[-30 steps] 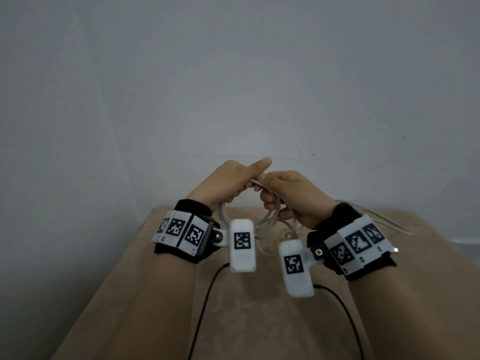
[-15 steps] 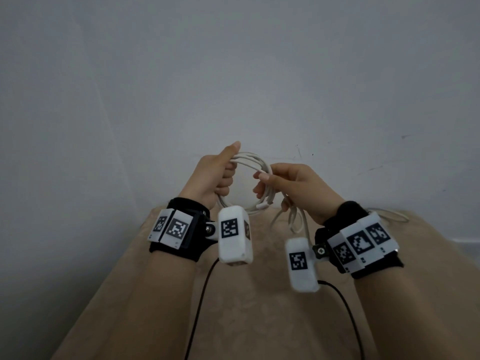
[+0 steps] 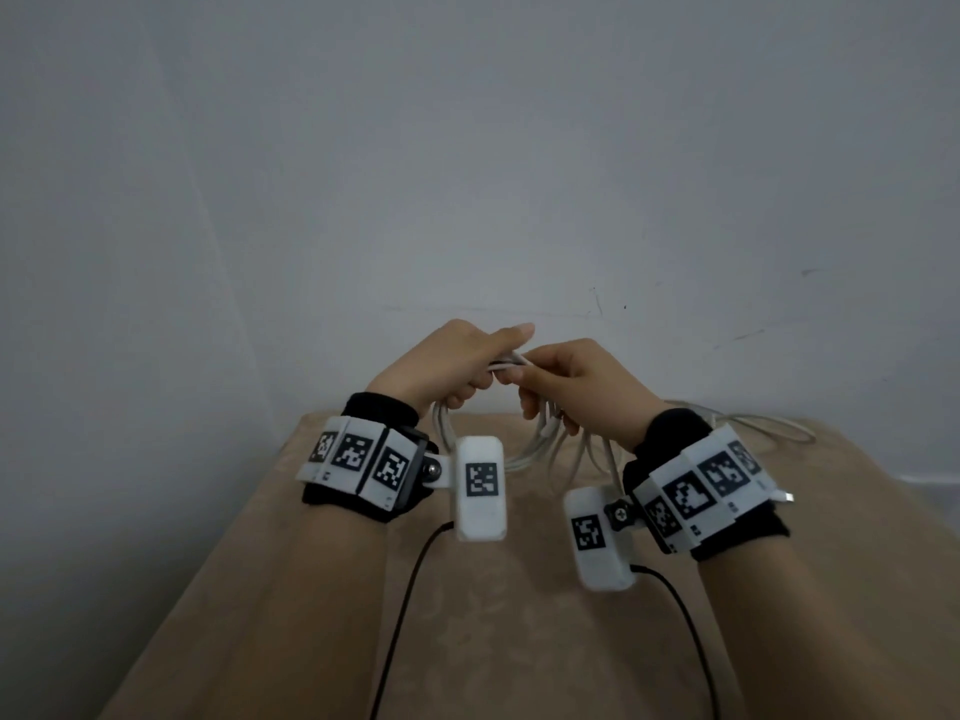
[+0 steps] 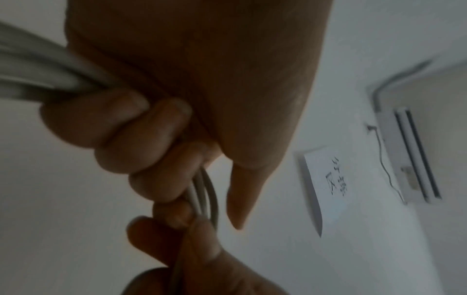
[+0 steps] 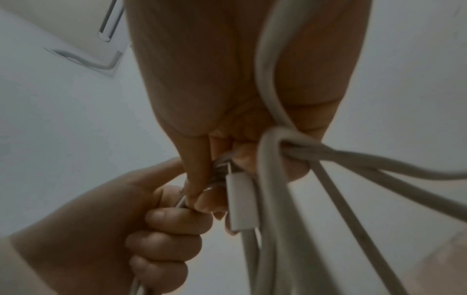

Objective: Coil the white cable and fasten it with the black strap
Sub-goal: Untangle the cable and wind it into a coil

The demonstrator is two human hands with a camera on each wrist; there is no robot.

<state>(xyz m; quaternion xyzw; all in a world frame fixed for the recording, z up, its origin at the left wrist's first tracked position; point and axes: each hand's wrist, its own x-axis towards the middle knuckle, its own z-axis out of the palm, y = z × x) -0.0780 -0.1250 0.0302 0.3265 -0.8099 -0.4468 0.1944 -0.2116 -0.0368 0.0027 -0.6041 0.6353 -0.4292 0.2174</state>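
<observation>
Left hand fingers curl tight round white cable loops; right hand pinches cable beside it. Paper sign on wall, handwriting unreadable.

Both hands are meeting above the far edge of the table, close before the wall — the left hand on the left, the right hand on the right, fingertips touching. The cable is hanging in loops beneath and between them, above the tabletop. One strand is trailing right — behind the right wrist — and lying along the table's far edge. A connector is sitting just beside the right hand's fingers.
</observation>
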